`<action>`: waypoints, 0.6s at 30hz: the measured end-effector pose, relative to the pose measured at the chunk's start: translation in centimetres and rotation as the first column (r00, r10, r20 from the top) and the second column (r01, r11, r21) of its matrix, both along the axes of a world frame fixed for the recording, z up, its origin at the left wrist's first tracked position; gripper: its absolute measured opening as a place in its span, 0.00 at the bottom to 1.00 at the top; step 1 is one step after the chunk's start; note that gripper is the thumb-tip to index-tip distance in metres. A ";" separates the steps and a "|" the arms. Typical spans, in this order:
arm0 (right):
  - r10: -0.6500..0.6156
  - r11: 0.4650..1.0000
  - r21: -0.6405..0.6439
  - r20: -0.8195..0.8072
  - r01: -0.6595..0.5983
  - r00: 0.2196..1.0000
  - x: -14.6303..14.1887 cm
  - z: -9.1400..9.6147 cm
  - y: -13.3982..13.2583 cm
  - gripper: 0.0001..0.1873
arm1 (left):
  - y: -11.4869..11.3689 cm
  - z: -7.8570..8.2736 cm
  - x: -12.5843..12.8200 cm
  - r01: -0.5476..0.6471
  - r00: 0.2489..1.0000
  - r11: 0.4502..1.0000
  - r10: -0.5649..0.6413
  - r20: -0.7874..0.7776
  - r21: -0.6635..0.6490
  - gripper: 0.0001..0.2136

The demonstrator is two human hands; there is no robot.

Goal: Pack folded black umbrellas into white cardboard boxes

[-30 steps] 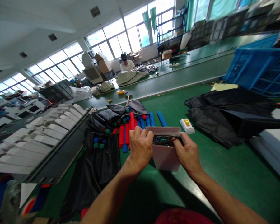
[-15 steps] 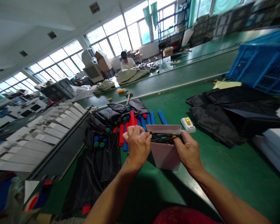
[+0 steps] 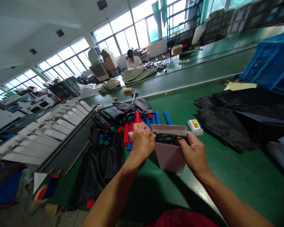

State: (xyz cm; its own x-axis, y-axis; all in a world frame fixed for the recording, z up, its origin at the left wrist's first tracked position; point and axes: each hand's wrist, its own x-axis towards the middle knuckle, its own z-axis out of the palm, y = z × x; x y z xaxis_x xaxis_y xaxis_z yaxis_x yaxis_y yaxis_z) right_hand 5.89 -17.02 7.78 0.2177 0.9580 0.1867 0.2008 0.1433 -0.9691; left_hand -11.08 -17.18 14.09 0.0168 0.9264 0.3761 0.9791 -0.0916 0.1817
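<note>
A pale open-topped box (image 3: pixel 169 157) stands tilted above the green table in front of me. Black fabric (image 3: pixel 168 138) with teal round ends showing in it fills its mouth. My right hand (image 3: pixel 195 154) grips the box's right side, the thumb over the rim and against the black fabric. At the left top corner, my left hand (image 3: pixel 143 141) is closed, its fingertips pinching the edge of the black fabric. Its palm side is hidden. Red ribbed tubes (image 3: pixel 126 134) and blue ribbed tubes (image 3: pixel 167 117) lie just behind the box.
Black bags with capped tubes (image 3: pixel 106 157) lie to the left, beside a grey crate (image 3: pixel 61 145) of white boxes. A white and yellow device (image 3: pixel 195 127), black bags (image 3: pixel 229 126) and a blue crate (image 3: pixel 272 63) are on the right. A co-worker (image 3: pixel 133 60) sits far back.
My view has turned slightly left, so the scene sits further right. Both hands keep their hold at the box; the black fabric looks slightly shifted at its mouth.
</note>
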 end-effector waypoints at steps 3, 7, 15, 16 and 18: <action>0.009 1.000 -0.012 0.003 -0.008 1.000 -0.1 0.1 -0.1 0.13 | 0.0 0.2 0.2 0.026 0.995 1.000 -0.026 -0.097 -0.002 0.08; -0.003 1.000 0.007 0.014 0.003 1.000 0.0 0.0 0.0 0.13 | -0.1 0.2 0.7 0.059 0.975 0.998 -0.060 -0.213 -0.010 0.07; -0.045 0.999 -0.010 0.071 0.046 0.996 0.3 -0.3 0.0 0.16 | 0.3 0.7 0.7 -0.008 0.989 0.998 0.000 -0.149 -0.054 0.10; -0.057 0.998 -0.013 0.067 0.058 0.996 0.2 -0.4 -0.1 0.16 | 0.3 0.6 0.8 -0.009 0.990 0.999 0.002 -0.138 -0.049 0.09; -0.065 0.998 -0.015 0.052 0.066 0.997 0.2 -0.5 -0.2 0.14 | 0.2 0.4 0.9 -0.002 0.994 0.999 -0.004 -0.106 -0.048 0.07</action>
State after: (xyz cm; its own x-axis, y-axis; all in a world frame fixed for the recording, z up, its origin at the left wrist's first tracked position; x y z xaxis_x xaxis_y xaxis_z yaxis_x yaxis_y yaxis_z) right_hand 6.10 -17.24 7.26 0.2709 0.9451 0.1829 0.2588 0.1116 -0.9595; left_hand -10.14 -17.00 14.53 0.0553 0.9431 0.3278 0.9930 -0.0863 0.0809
